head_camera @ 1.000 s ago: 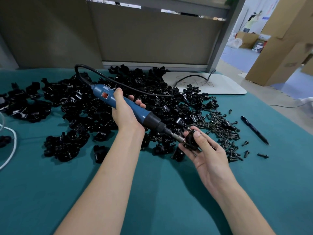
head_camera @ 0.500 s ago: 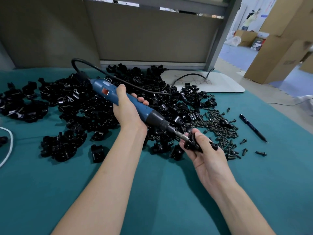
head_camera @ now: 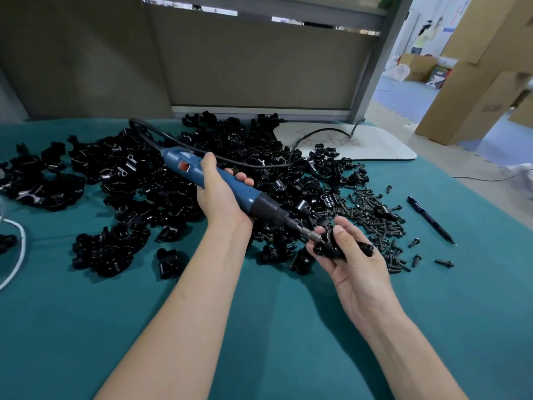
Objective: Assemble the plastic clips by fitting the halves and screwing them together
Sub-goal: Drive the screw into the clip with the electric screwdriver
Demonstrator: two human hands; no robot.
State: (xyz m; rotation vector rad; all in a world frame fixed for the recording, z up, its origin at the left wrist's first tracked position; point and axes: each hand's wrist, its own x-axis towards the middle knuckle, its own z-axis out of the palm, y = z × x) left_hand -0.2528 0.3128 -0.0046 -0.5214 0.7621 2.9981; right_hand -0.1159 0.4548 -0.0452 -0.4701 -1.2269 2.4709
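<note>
Nearest you, your forearms are reaching out over the teal desk (head_camera: pixel 86 327). Your right hand (head_camera: pixel 354 267) is gripping the black clip (head_camera: pixel 334 249), thumb pressing on top and fingers curling underneath, just above the near edge of the loose parts. Compared with a second ago, you are holding the clip turned a little. One stub is now sticking out to the right past your fingers, where before your thumb was covering it.

The bit of the blue screwdriver (head_camera: pixel 178 163) is still bearing on the clip's left side. From that I am judging that the halves are already fitted and the screw is being driven. Whether it is fully home is hidden behind your thumb. Your left hand (head_camera: pixel 222 194) is wrapping around the driver's barrel, angling it down to the right much as before.

Beyond your hands, the pile of clip halves (head_camera: pixel 161 180) is spreading across the desk. The heap of screws (head_camera: pixel 372 215) is lying just behind and to the right of your right hand, with a pen (head_camera: pixel 429 219) beside it. The driver's cable (head_camera: pixel 259 166) is trailing back over the pile onto a white board (head_camera: pixel 375 145). Farthest off, a grey partition (head_camera: pixel 259 67) is standing behind the desk, and cardboard boxes (head_camera: pixel 476 90) are sitting to its right.
</note>
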